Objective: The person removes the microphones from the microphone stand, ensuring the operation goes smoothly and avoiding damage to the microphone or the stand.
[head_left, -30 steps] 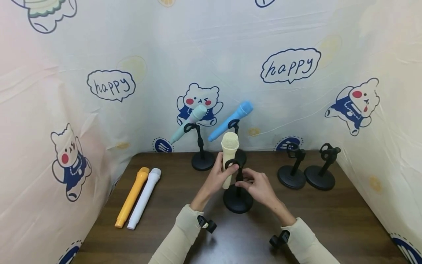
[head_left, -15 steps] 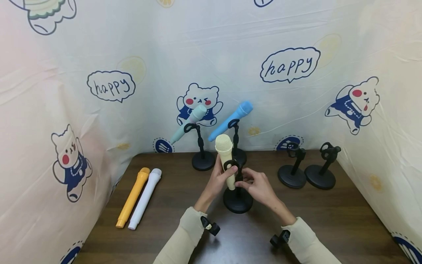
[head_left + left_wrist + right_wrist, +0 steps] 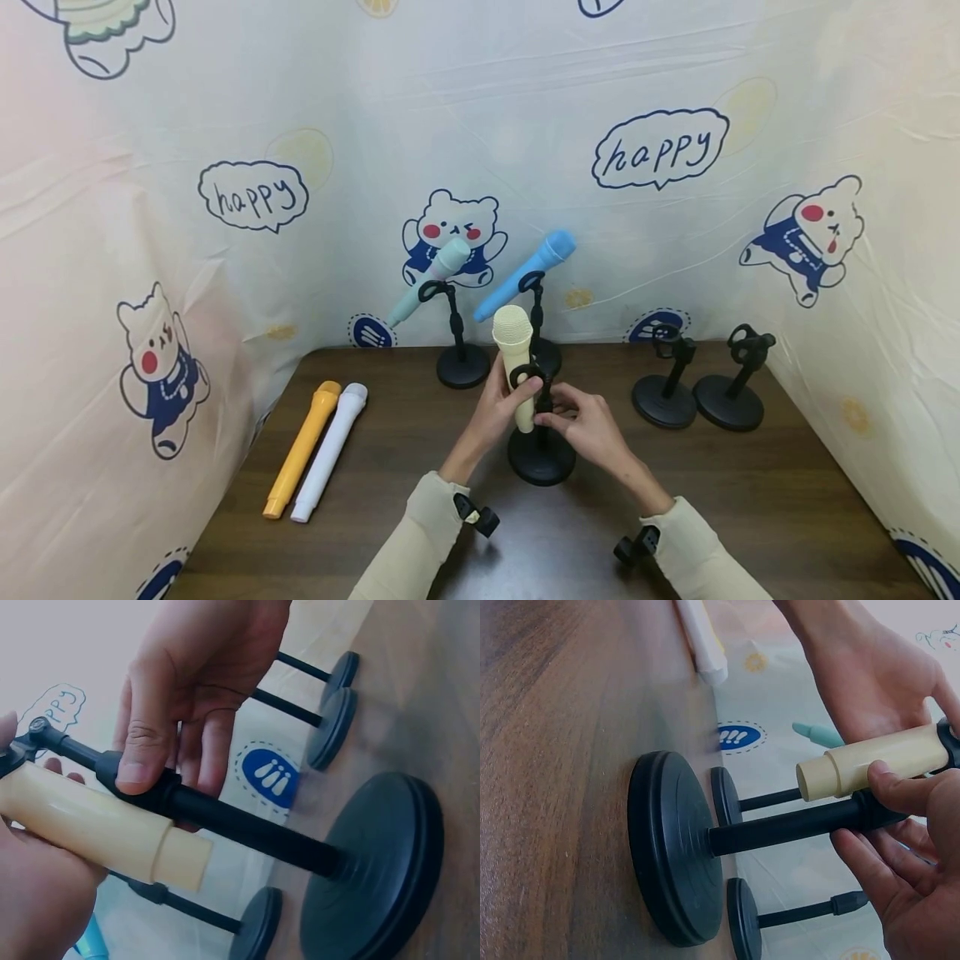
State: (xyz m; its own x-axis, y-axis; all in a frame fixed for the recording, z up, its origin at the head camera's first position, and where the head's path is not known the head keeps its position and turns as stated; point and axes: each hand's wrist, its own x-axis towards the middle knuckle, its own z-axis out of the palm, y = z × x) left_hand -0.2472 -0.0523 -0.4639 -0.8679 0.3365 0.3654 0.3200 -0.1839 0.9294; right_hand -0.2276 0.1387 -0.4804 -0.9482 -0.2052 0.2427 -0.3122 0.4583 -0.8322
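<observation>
A cream microphone (image 3: 513, 337) sits in the clip ring (image 3: 527, 375) of a black microphone stand (image 3: 542, 463), its head tilted slightly left. My left hand (image 3: 491, 410) holds the microphone, with the thumb at the clip ring. In the right wrist view, the microphone's narrow tail end (image 3: 819, 777) hangs beside the pole. My right hand (image 3: 591, 425) pinches the thick collar (image 3: 150, 789) of the stand's pole between thumb and fingers. The round base (image 3: 676, 847) of this stand rests on the table.
Behind stand a mint microphone (image 3: 431, 279) and a blue microphone (image 3: 525, 275), each in a black stand. Orange (image 3: 302, 450) and white (image 3: 330, 454) microphones lie at the left of the brown table (image 3: 420, 433). Two further stands (image 3: 663, 402) (image 3: 729, 402) are at the right.
The cream microphone's head has swung left and slightly down, while its tail has moved right towards the pole. My left hand shifted slightly right. My right hand stayed on the collar.
</observation>
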